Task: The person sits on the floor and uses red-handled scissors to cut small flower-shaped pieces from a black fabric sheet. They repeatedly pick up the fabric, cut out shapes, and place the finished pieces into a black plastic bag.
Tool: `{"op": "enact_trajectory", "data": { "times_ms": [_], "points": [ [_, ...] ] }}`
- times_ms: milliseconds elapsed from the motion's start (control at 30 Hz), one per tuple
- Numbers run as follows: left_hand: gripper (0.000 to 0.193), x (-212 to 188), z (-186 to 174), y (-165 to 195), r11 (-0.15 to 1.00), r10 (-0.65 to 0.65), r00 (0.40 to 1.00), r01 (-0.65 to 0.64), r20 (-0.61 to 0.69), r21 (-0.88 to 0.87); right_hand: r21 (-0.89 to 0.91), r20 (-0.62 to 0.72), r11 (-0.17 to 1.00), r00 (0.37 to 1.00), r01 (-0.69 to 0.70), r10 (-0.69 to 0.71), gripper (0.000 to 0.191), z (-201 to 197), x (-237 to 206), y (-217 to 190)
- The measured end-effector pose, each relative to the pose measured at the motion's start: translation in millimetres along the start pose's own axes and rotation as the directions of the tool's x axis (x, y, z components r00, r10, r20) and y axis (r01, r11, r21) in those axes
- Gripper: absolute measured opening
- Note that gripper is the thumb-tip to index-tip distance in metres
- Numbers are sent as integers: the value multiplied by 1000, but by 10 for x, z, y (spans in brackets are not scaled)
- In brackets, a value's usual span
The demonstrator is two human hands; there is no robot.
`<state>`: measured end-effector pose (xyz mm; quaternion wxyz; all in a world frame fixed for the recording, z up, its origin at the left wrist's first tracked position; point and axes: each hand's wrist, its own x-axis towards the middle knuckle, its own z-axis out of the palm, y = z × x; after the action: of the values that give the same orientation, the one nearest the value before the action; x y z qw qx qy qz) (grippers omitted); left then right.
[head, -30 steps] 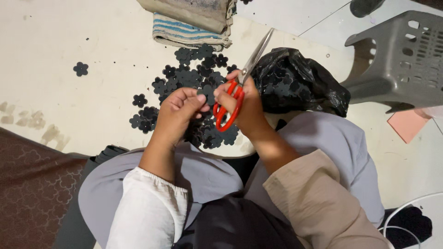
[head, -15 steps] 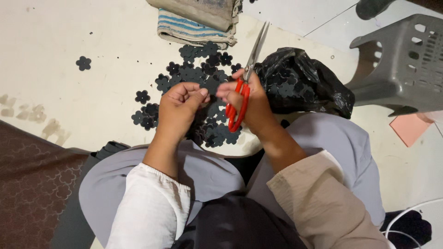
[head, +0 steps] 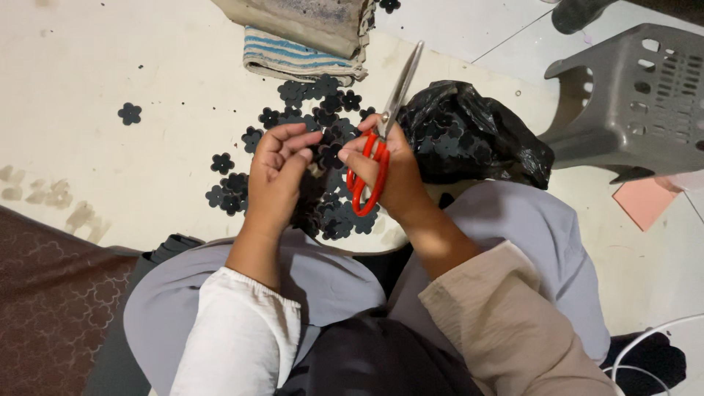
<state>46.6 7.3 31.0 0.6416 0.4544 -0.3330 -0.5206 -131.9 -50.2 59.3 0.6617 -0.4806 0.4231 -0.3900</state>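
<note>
My right hand [head: 396, 172] grips red-handled scissors [head: 370, 176], their metal blades closed and pointing up and away. Its fingertips also pinch a black flower-shaped cutout [head: 330, 154]. My left hand [head: 275, 176] is beside it, fingers curled at the same cutout. Under both hands a pile of black flower cutouts [head: 323, 110] lies spread on the pale floor. I sit with my grey-clad knees below my hands.
A crumpled black plastic bag [head: 469, 136] holding more cutouts lies right of the hands. A grey plastic stool [head: 631, 103] lies on its side at far right, a pink sheet [head: 645, 202] below it. Striped folded cloth [head: 301, 62] sits ahead. A lone cutout [head: 130, 113] lies left.
Both hands have stayed over the pile, working the small cutout between their fingers; the scissors have tilted a little more upright.
</note>
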Motion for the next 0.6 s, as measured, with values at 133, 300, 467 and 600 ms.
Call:
{"op": "enact_trajectory", "data": {
  "times_ms": [133,300,467,600],
  "points": [
    [36,-9,4,-100,998,-29,992,23,122,53,-9,69,1000,998,4,-4,42,-28,-17,15],
    [19,-44,64,-95,924,-292,954,300,-68,237,-133,156,987,985,90,-69,41,-45,1,88],
    [44,-14,-64,50,765,106,994,-58,-36,641,-467,28,868,984,169,-176,35,-397,-12,-129],
    [49,64,-304,89,438,382,924,-165,-17,884,-661,9,667,891,345,-453,34,-977,-85,-412]
  ]
}}
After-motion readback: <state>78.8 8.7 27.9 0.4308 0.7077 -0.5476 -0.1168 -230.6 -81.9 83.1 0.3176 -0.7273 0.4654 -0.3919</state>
